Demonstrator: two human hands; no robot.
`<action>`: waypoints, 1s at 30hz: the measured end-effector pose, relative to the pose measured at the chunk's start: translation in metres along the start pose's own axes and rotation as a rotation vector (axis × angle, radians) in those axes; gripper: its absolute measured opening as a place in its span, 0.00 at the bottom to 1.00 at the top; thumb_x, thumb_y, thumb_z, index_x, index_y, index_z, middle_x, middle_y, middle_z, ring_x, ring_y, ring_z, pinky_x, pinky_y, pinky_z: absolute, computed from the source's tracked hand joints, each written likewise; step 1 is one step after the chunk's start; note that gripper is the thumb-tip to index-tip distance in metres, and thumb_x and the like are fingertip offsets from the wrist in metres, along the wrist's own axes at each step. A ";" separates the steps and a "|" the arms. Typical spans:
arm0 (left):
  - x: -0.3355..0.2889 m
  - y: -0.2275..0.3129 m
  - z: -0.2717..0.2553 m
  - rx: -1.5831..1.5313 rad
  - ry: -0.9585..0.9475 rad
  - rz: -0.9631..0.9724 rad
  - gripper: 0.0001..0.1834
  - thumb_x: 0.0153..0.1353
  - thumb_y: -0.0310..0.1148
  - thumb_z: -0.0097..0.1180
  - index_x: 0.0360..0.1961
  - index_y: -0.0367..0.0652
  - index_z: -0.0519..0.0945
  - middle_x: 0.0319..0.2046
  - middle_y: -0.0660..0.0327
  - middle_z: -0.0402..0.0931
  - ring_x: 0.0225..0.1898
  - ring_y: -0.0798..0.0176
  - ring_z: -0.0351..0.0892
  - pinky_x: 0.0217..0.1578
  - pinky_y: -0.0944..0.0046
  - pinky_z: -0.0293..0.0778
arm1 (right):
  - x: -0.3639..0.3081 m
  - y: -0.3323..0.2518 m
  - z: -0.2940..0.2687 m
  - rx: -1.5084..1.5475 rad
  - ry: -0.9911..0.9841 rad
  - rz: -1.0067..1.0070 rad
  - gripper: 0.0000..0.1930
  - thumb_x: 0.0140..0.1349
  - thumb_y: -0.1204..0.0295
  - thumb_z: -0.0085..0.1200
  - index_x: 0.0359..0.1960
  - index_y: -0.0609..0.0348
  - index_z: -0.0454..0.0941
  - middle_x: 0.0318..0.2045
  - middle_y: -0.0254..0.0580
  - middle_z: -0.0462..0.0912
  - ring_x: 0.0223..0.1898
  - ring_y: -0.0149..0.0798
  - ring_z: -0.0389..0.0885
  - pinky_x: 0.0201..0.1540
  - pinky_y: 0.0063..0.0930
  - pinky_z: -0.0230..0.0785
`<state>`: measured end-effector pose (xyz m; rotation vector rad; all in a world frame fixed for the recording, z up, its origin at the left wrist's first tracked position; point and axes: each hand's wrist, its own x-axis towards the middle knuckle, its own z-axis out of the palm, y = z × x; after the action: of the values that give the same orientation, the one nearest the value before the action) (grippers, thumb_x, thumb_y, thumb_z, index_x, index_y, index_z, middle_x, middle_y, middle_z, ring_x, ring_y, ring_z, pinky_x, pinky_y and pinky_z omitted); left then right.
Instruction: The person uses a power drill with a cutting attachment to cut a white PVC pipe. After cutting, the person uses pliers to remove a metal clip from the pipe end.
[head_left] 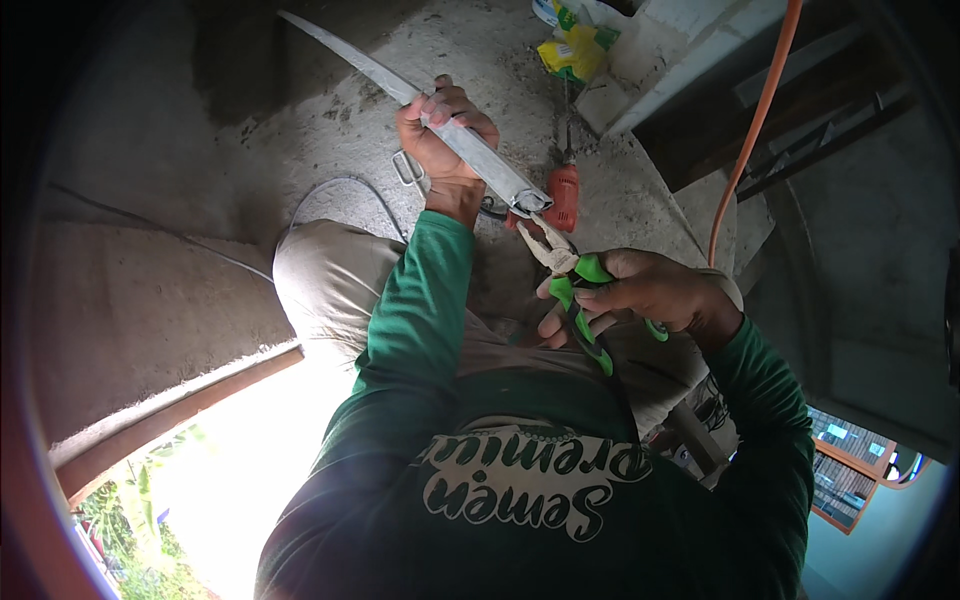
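Note:
My left hand (447, 135) is wrapped around a long, pale grey metal profile (490, 165), a thin channel-like strip. It slants from the far left down toward my right hand, and its near end looks folded or crumpled. In my right hand (655, 290) is a pair of pliers (558, 260) with green and black handles. The jaws are parted and meet the near end of the profile. Whether they grip its edge is hard to make out. Just beyond the jaws, a red-orange power drill (563, 195) with a long bit lies on the floor.
A dark cable (350, 181) curves across the rough concrete floor (330, 130) by my left knee. An orange hose or cable (765, 120) hangs at the right. Farther off, a yellow-green bag (580, 52) lies near a concrete ledge (670, 50). Bright daylight enters past an edge at lower left.

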<state>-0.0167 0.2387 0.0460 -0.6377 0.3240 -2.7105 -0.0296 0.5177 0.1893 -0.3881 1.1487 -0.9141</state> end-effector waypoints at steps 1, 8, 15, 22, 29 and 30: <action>0.000 0.000 0.000 -0.014 0.003 0.001 0.17 0.61 0.35 0.59 0.49 0.43 0.71 0.25 0.78 0.76 0.27 0.81 0.80 0.36 0.69 0.79 | 0.000 -0.002 -0.002 0.017 -0.001 0.044 0.25 0.76 0.61 0.53 0.65 0.67 0.70 0.50 0.48 0.86 0.48 0.37 0.85 0.51 0.28 0.74; 0.001 0.003 0.002 0.009 0.115 0.030 0.07 0.61 0.38 0.60 0.36 0.52 0.76 0.24 0.82 0.74 0.25 0.82 0.76 0.33 0.71 0.80 | 0.007 0.009 0.010 -0.048 0.101 -0.021 0.18 0.77 0.62 0.53 0.55 0.66 0.73 0.37 0.36 0.81 0.39 0.32 0.83 0.44 0.29 0.76; 0.009 -0.006 0.005 0.139 0.234 0.097 0.12 0.60 0.36 0.59 0.21 0.56 0.72 0.20 0.79 0.72 0.22 0.81 0.75 0.31 0.71 0.80 | 0.033 0.041 0.052 0.004 0.312 -0.315 0.15 0.79 0.63 0.50 0.54 0.64 0.72 0.36 0.37 0.81 0.36 0.31 0.82 0.41 0.28 0.76; 0.015 -0.012 0.011 0.257 0.376 0.153 0.14 0.60 0.44 0.59 0.20 0.62 0.70 0.17 0.83 0.68 0.18 0.81 0.69 0.25 0.74 0.74 | 0.070 0.064 0.081 0.066 0.502 -0.520 0.13 0.81 0.65 0.48 0.54 0.65 0.73 0.38 0.37 0.81 0.38 0.33 0.83 0.43 0.30 0.77; 0.014 -0.014 0.015 0.368 0.388 0.147 0.13 0.59 0.46 0.59 0.22 0.61 0.70 0.18 0.82 0.68 0.20 0.76 0.71 0.24 0.72 0.75 | 0.054 0.058 0.080 0.243 0.391 -0.531 0.18 0.79 0.65 0.48 0.62 0.65 0.73 0.42 0.41 0.85 0.42 0.32 0.83 0.48 0.28 0.76; 0.013 -0.013 0.014 0.398 0.388 0.140 0.13 0.59 0.46 0.59 0.22 0.61 0.70 0.18 0.82 0.68 0.20 0.76 0.72 0.24 0.72 0.75 | 0.046 0.055 0.075 0.180 0.426 -0.451 0.19 0.78 0.65 0.49 0.63 0.65 0.73 0.43 0.42 0.86 0.43 0.32 0.84 0.49 0.28 0.75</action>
<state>-0.0244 0.2435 0.0675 0.0226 -0.0813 -2.6357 0.0667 0.5017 0.1533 -0.3178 1.3768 -1.5380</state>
